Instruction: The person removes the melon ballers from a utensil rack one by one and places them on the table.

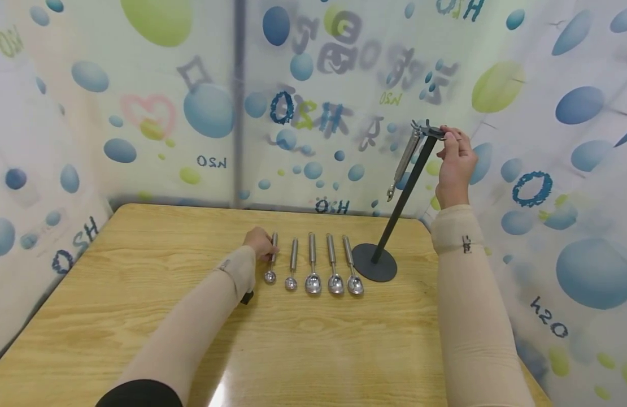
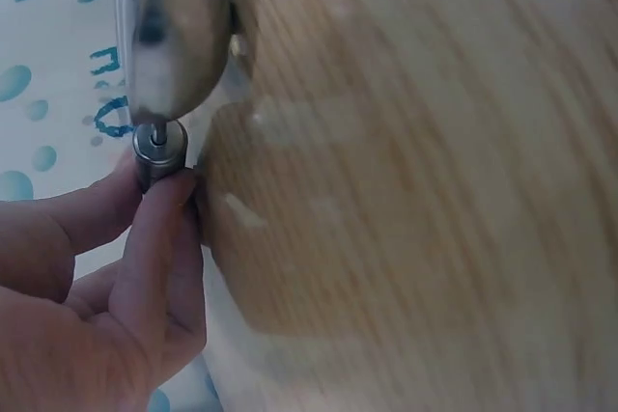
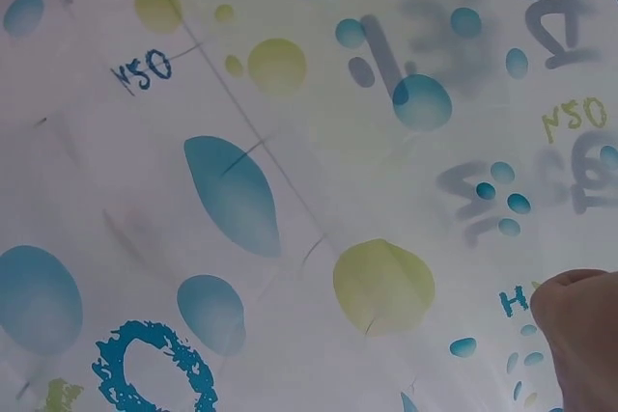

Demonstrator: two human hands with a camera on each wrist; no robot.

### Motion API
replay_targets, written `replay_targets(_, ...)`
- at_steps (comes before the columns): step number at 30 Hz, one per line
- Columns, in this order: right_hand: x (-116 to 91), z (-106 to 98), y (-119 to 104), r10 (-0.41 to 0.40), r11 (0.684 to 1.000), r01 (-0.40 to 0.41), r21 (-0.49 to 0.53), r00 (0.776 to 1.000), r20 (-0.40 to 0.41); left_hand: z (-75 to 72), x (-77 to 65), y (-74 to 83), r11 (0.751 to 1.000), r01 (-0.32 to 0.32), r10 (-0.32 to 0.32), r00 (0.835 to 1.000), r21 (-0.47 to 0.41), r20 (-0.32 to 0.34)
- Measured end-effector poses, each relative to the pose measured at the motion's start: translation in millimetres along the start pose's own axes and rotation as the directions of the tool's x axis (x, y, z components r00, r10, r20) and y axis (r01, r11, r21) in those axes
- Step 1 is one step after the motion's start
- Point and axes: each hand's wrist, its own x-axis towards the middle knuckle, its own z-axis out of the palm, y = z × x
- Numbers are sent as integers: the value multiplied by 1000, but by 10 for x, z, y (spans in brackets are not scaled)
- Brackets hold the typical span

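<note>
My left hand pinches the handle of the leftmost metal scoop in a row on the table. In the left wrist view, thumb and fingers of the left hand hold the handle's end below the round scoop bowl. At the upper right, my right hand grips the hooked top of a black display stand. A metal scoop hangs from one of its hooks, bowl down. The right wrist view shows only part of the right hand at its edge.
Several more metal scoops, among them a small one and a larger one, lie side by side, bowls toward me. The stand's round base is right of the row. A patterned curtain surrounds the wooden table.
</note>
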Motion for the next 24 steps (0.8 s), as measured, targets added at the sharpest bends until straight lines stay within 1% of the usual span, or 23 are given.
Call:
replay_targets(6, 2, 12, -3, -3, 1000, 3, -21, 1000, 18, -5, 22, -24, 1000, 0, 0, 1000, -20, 0)
replay_targets(12, -7, -3, 41, 53, 997, -52, -55, 999, 14, -23, 8, -55, 999, 3, -2, 1000, -47, 25)
replay_targets(15, -16, 5, 65, 38, 998, -37, -44, 999, 8, -30, -8, -63, 997, 9, -8, 1000, -72, 24)
replay_targets(18, -36, 27, 65, 22, 1000, -22, -11, 1000, 4, -34, -11, -79, 993, 13, -10, 999, -116, 31)
replay_targets(21, -50, 60, 44, 20, 998, -20, 67, 1000, -4, -38, -5, -97, 989, 15, -9, 999, -144, 38)
replay_targets(24, -37, 108, 19, 4, 988, -2, 155, 1000, -14, -38, -1, -110, 985, 16, -9, 999, -172, 40)
